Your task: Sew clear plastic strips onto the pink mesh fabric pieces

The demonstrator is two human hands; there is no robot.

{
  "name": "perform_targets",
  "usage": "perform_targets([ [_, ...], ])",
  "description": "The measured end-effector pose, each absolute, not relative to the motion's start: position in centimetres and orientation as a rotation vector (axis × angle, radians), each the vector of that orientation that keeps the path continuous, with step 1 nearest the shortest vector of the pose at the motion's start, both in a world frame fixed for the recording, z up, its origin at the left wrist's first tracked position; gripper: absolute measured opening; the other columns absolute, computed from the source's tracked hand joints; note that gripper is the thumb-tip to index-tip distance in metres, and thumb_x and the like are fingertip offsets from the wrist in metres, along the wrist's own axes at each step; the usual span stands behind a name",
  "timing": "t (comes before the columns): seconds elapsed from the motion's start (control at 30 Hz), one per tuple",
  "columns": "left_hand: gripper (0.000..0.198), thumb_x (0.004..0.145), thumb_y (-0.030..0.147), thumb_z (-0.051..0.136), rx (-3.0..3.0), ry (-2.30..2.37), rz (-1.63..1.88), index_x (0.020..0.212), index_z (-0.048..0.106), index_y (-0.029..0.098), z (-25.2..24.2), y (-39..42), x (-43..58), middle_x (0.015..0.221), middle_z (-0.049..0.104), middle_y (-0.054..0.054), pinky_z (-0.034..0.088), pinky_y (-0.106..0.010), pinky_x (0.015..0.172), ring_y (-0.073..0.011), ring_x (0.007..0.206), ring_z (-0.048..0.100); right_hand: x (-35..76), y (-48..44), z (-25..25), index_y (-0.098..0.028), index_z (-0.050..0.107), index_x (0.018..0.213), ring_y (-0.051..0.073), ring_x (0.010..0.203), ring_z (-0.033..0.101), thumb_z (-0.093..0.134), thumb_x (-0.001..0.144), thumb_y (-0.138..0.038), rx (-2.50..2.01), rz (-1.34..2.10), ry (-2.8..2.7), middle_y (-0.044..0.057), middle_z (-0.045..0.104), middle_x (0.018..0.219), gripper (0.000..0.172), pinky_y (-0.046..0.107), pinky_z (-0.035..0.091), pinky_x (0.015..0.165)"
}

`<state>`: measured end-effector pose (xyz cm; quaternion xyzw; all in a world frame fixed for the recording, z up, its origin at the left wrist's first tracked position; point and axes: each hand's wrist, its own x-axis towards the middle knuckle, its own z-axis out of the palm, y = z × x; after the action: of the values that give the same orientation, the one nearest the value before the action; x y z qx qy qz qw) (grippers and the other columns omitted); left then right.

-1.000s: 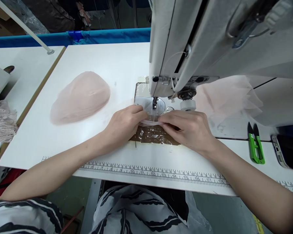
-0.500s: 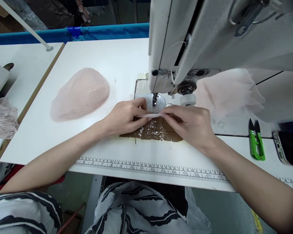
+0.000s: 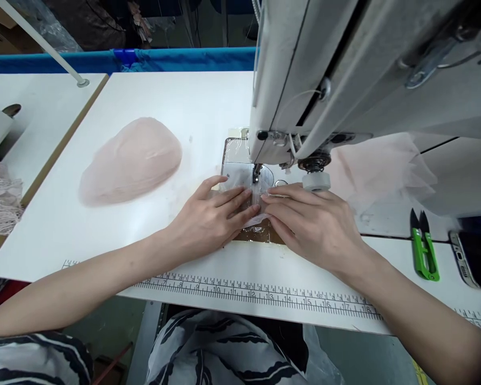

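A small piece of sheer, pale fabric (image 3: 258,219) lies under the sewing machine's presser foot (image 3: 257,172), mostly covered by my fingers. My left hand (image 3: 218,216) rests flat on its left part, fingers stretched out and pointing toward the needle. On the right, my right hand (image 3: 315,219) has its thumb and fingertips closed at the fabric's edge, just in front of the foot. Brown tape (image 3: 260,233) shows on the table below the fabric.
Pale pink sheer pieces (image 3: 132,163) are piled at left, with more sheer pieces (image 3: 379,168) behind my right hand. Green thread snips (image 3: 425,246) and a phone (image 3: 479,259) lie at right. The machine head (image 3: 304,80) overhangs the work. A printed ruler (image 3: 240,289) runs along the front edge.
The fabric strip, pinched between both hands in front of the foot, is now down at the foot. My left hand has opened and flattened onto it. The view has shifted slightly.
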<state>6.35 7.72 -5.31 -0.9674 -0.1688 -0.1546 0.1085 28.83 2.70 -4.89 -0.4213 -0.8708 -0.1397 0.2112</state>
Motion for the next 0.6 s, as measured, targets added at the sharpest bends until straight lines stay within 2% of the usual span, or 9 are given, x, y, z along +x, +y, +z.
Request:
perform_targets([
  [0.37, 0.031, 0.098, 0.019, 0.05, -2.938, -0.559, -0.494, 0.127, 0.063, 0.02, -5.7, 8.5, 6.4, 0.128, 0.067, -0.01, 0.033, -0.056, 0.117, -0.0231, 0.121, 0.064, 28.8, 3.0, -5.0, -0.016, 0.072, 0.082, 0.016, 0.09, 0.072, 0.055, 0.091, -0.01, -1.202, -0.403, -2.417, 0.003, 0.079, 0.093, 0.02, 0.03, 0.049, 0.08],
  [0.6, 0.031, 0.1, 0.021, 0.047, -2.968, -0.619, -0.554, 0.127, 0.063, 0.022, -6.0, 9.7, 6.7, 0.129, 0.066, -0.009, 0.026, -0.064, 0.119, -0.025, 0.121, 0.063, 28.9, 3.8, -5.7, -0.014, 0.074, 0.094, 0.017, 0.076, 0.069, 0.053, 0.092, -0.01, -1.278, -0.448, -2.391, 0.007, 0.078, 0.094, 0.021, 0.033, 0.05, 0.079],
])
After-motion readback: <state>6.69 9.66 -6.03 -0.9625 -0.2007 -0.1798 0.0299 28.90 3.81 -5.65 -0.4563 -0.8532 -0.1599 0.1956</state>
